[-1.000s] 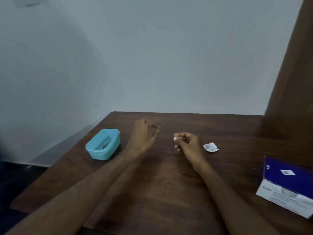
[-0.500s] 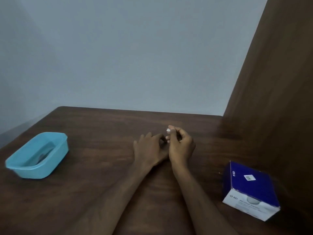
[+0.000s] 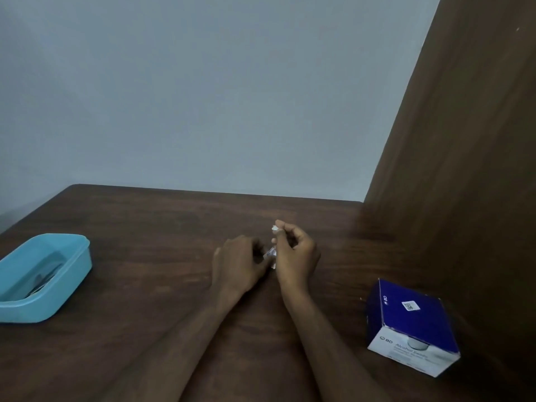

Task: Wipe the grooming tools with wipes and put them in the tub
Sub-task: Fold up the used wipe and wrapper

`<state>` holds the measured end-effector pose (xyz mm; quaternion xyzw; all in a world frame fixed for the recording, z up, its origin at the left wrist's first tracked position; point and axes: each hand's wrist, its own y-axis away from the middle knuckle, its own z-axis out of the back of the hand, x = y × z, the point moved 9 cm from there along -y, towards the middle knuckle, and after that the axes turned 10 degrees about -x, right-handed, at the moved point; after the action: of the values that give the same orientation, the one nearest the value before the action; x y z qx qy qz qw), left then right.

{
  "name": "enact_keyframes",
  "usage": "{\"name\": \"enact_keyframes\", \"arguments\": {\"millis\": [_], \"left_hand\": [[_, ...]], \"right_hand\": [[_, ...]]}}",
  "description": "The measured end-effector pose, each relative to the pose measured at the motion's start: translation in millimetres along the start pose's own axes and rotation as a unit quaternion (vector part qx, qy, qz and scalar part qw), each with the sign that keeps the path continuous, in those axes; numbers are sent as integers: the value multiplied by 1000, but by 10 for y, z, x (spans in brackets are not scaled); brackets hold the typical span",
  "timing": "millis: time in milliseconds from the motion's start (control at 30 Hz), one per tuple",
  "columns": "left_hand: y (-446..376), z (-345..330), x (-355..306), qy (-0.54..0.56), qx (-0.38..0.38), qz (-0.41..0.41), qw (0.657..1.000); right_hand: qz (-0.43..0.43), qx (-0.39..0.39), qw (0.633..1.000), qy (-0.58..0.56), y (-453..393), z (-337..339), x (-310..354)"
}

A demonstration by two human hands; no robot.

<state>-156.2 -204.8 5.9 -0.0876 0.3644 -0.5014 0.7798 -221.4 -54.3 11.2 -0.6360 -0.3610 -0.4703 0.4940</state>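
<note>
My right hand (image 3: pixel 295 256) pinches a small white wipe (image 3: pixel 274 228) between thumb and fingertips above the middle of the wooden table (image 3: pixel 150 227). My left hand (image 3: pixel 237 265) lies just left of it, fingers curled at a small silvery-white wipe packet (image 3: pixel 271 254) that sits between the two hands. The blue plastic tub (image 3: pixel 72 274) stands at the left edge of the view with dark grooming tools (image 3: pixel 43 281) lying inside. How the left fingers hold the packet is partly hidden.
A blue and white box of alcohol swabs (image 3: pixel 412 323) stands on the table at the right. A tall brown wooden panel (image 3: pixel 464 169) rises along the right side, and a pale wall (image 3: pixel 203 97) backs the table.
The view has swung right, so the tub slid to the left edge. My left hand moved from near the tub over to the packet beside my right hand, which still holds the wipe.
</note>
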Motion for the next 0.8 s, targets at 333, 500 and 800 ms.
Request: {"name": "enact_keyframes", "arguments": {"millis": [333,500,800], "left_hand": [[-37,535,709,-3,-47,78,996],[-39,739,947,113,-30,42,992],[-21,671,863,216,21,13,976]], "right_hand": [[57,84,993,59,141,-161,97],[40,135,989,43,199,-345,-25],[68,217,972,61,321,-554,-63]]}}
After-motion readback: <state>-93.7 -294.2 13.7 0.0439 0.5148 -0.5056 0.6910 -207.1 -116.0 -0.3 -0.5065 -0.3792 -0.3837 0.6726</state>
